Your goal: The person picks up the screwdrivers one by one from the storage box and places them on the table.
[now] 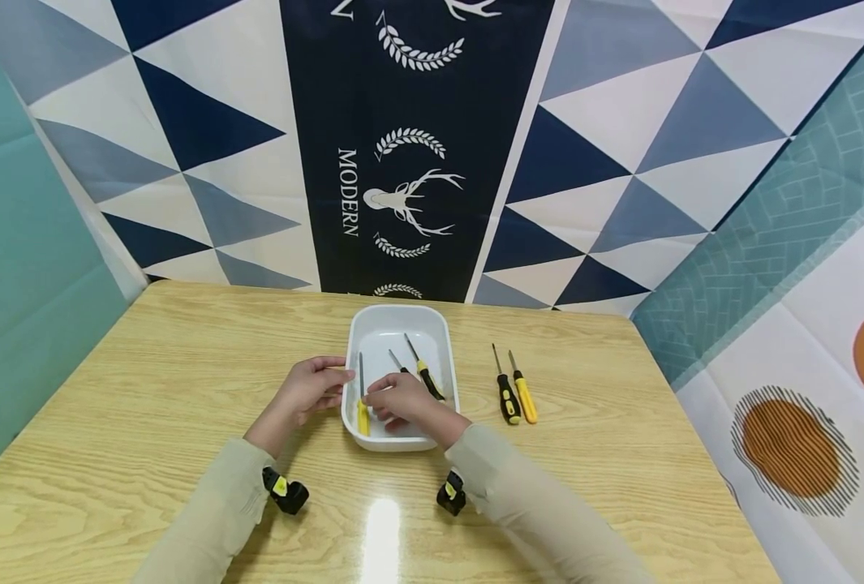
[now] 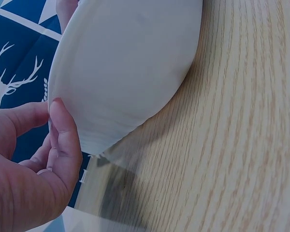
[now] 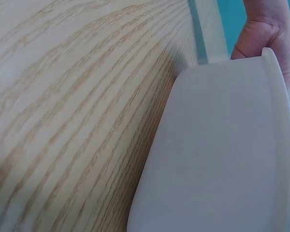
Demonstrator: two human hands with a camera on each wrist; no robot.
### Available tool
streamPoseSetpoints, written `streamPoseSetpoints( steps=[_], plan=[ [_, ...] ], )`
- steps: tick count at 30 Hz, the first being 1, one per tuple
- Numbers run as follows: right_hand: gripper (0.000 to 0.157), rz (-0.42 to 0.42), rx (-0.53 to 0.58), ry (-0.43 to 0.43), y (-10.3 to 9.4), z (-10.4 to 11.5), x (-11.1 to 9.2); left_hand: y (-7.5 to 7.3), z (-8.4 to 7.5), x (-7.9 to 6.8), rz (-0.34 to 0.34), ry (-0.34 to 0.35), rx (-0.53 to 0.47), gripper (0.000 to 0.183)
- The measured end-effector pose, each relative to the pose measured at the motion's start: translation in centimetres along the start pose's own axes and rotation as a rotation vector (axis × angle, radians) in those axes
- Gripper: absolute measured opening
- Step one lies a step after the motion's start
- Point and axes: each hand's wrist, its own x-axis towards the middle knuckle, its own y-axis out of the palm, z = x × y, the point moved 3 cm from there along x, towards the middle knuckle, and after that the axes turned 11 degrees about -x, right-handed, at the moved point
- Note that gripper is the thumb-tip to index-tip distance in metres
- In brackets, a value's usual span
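right hand (image 1: 408, 403) | yellow screwdriver (image 1: 363, 420) at fingertips | inside white tray (image 1: 395, 444)

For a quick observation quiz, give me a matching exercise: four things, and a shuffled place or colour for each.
1. tray
2. left hand
3. right hand
4. screwdrivers outside the tray

A. over the tray's inside
B. side by side, right of the tray
C. white
D. at the tray's left rim

Pairs: 1-C, 2-D, 3-A, 4-B
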Motion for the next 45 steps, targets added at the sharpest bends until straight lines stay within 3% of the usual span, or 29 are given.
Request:
streamPoseSetpoints(
  steps=[16,24,31,45],
  plan=[
    [0.025,0.033,0.098,0.078,0.1,0.1,0.0,0.0,0.1,0.2,0.003,-0.005,-0.005,0.048],
    [0.031,0.01,0.107,0.101,0.4,0.5,0.0,0.5,-1.1,-1.3,0.028,-0.001,-0.002,0.049],
    [0.036,-0.004,0.097,0.105,0.8,0.6,0.0,0.1,0.1,-0.1,0.012,0.012,0.0,0.048],
    [0.022,-0.034,0.073,0.119,1.1,0.6,0.3,0.1,0.2,0.1,0.006,0.013,0.013,0.045]
  ],
)
